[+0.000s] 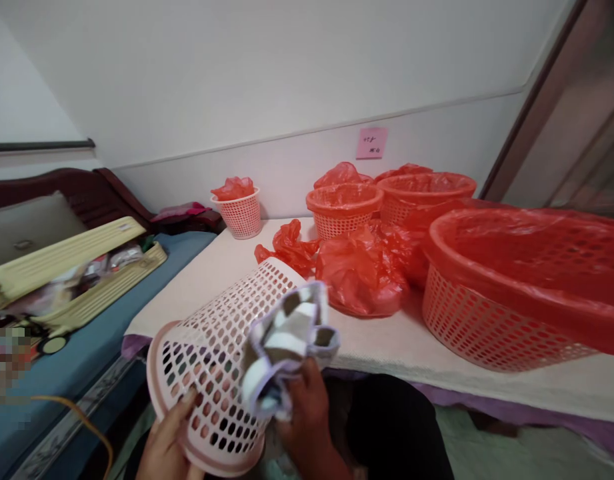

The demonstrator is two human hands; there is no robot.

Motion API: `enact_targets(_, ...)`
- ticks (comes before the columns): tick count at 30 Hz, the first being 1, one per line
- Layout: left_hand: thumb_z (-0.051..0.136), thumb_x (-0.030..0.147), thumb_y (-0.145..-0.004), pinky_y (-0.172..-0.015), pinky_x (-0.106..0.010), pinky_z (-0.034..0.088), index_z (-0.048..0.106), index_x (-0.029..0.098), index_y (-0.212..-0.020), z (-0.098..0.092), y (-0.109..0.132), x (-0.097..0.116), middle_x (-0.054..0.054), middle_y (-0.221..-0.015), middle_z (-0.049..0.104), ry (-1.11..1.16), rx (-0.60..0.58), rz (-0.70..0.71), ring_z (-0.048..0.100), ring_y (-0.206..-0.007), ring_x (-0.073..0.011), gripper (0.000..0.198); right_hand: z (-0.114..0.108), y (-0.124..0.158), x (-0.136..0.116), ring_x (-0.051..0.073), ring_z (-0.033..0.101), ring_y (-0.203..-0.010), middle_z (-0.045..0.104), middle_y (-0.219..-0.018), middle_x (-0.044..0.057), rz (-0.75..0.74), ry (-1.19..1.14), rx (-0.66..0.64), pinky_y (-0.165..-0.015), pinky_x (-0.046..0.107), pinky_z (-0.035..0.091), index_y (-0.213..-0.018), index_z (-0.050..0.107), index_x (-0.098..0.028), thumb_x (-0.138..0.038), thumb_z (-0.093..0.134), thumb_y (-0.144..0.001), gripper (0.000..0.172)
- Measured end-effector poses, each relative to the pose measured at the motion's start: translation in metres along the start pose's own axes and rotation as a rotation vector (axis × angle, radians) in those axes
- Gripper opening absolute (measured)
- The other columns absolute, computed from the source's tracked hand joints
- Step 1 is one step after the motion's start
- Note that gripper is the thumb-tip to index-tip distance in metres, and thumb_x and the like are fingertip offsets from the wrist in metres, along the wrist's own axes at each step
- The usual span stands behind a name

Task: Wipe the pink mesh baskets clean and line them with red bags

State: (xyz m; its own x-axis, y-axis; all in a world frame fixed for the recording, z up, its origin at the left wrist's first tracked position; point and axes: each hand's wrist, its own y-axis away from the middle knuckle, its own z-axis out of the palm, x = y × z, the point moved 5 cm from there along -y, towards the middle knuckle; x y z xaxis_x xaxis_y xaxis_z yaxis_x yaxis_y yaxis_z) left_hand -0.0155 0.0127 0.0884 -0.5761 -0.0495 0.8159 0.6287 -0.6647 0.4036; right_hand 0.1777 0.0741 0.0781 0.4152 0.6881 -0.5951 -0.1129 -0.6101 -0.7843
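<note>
Lined baskets [427, 193] crowd the table [387, 347]; left hand [169, 443] grasps pink basket [221, 360], right hand [307, 413] clenches cloth [287, 340].

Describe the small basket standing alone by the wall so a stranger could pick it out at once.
Start at the cream-covered table and follow its far edge left along the white wall. There stands a small pale pink perforated plastic basket with a crumpled red plastic bag poking from its top. Unlike the orange-red lined baskets grouped to the right, it stands apart.
</note>
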Motion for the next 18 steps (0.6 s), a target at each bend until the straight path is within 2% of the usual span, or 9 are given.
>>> enact_targets(2, 0.056, 0.008, -0.084, -0.084, -0.032, 0.060, 0.063, 0.015, -0.126, 0.008, 0.004, 0.007, -0.008, -0.094, 0.079, 0.015, 0.027, -0.041, 0.076, -0.079, -0.0191, 0.044, -0.010, -0.008, 0.031, 0.028, 0.063, -0.101, 0.062, -0.111, 0.014, 0.085, 0.017, 0.102, -0.078, 0.042, 0.054, -0.118, 0.060, -0.018, -0.017, 0.052, -0.081, 0.038)
enact_targets(4, 0.050, 0.006, -0.086, -0.082, -0.031, 0.061, 0.055, 0.013, -0.135, 0.011, 0.005, 0.012, -0.010, -0.092, 0.079, 0.048, 0.025, -0.093, 0.076, -0.078, -0.0187, 0.050, -0.019, -0.012, 0.057, 0.032, 0.062, -0.109, 0.064, -0.118, 0.018, 0.293, -0.004, 0.172, -0.085, 0.047, 0.054, -0.121, 0.058, -0.014, -0.020, 0.057, -0.082, 0.040)
enact_targets(6, 0.046, 0.005, -0.086, -0.076, -0.030, 0.062, 0.048, 0.012, -0.140, 0.010, 0.003, 0.015, -0.011, -0.090, 0.079, 0.088, 0.012, -0.122, 0.076, -0.076, -0.0194, 0.055, -0.020, -0.006, 0.068, 0.030, 0.067, -0.100, 0.070, -0.109, 0.016, 0.529, -0.111, 0.181, -0.083, 0.044, 0.056, -0.116, 0.062, -0.012, -0.025, 0.061, -0.080, 0.038)
enact_targets(7, 0.044, 0.005, -0.086, -0.074, -0.030, 0.062, 0.047, 0.012, -0.141, 0.010, 0.001, 0.016, -0.012, -0.091, 0.079, 0.107, -0.002, -0.120, 0.076, -0.076, -0.0200, 0.055, -0.017, 0.002, 0.065, 0.029, 0.069, -0.094, 0.072, -0.104, 0.014, 0.607, -0.179, 0.159, -0.080, 0.042, 0.057, -0.114, 0.064, -0.013, -0.026, 0.062, -0.080, 0.037)
enact_targets(9, 0.043, 0.005, -0.087, -0.076, -0.030, 0.062, 0.052, 0.014, -0.138, 0.010, -0.005, 0.020, -0.011, -0.094, 0.079, 0.140, -0.038, -0.076, 0.076, -0.080, -0.0202, 0.053, -0.003, 0.021, 0.044, 0.027, 0.071, -0.089, 0.074, -0.102, 0.012, 0.620, -0.284, 0.069, -0.079, 0.039, 0.058, -0.113, 0.066, -0.015, -0.027, 0.063, -0.078, 0.037)
enact_targets(11, 0.042, 0.004, -0.086, -0.083, -0.032, 0.061, 0.058, 0.015, -0.133, 0.013, -0.009, 0.025, -0.010, -0.096, 0.079, 0.159, -0.076, -0.006, 0.076, -0.082, -0.0201, 0.050, 0.017, 0.043, 0.014, 0.029, 0.068, -0.104, 0.072, -0.114, 0.010, 0.481, -0.326, -0.063, -0.089, 0.039, 0.056, -0.116, 0.067, -0.021, -0.024, 0.065, -0.075, 0.041)
enact_targets(13, 0.044, 0.004, -0.086, -0.090, -0.036, 0.058, 0.060, 0.014, -0.131, 0.017, -0.012, 0.029, -0.011, -0.098, 0.078, 0.157, -0.131, 0.025, 0.075, -0.085, -0.0215, 0.048, 0.033, 0.065, -0.002, 0.026, 0.071, -0.096, 0.075, -0.103, 0.007, 0.468, -0.329, -0.089, -0.081, 0.033, 0.059, -0.109, 0.071, -0.025, -0.022, 0.062, -0.078, 0.032)
enact_targets(15, 0.046, 0.006, -0.086, -0.092, -0.042, 0.057, 0.059, 0.011, -0.130, 0.019, -0.015, 0.029, -0.013, -0.098, 0.078, 0.135, -0.176, 0.002, 0.075, -0.086, -0.0238, 0.047, 0.042, 0.075, -0.003, 0.023, 0.073, -0.087, 0.076, -0.093, 0.007, 0.489, -0.330, -0.081, -0.072, 0.029, 0.060, -0.106, 0.072, -0.025, -0.019, 0.054, -0.083, 0.030)
enact_targets(18, 0.045, 0.007, -0.087, -0.085, -0.041, 0.060, 0.061, 0.010, -0.128, 0.014, -0.021, 0.031, -0.014, -0.095, 0.078, 0.107, -0.156, -0.021, 0.076, -0.082, -0.0232, 0.044, 0.035, 0.071, 0.013, 0.023, 0.073, -0.085, 0.075, -0.095, 0.009, 0.480, -0.339, -0.109, -0.071, 0.030, 0.060, -0.109, 0.070, -0.022, -0.020, 0.050, -0.085, 0.031)
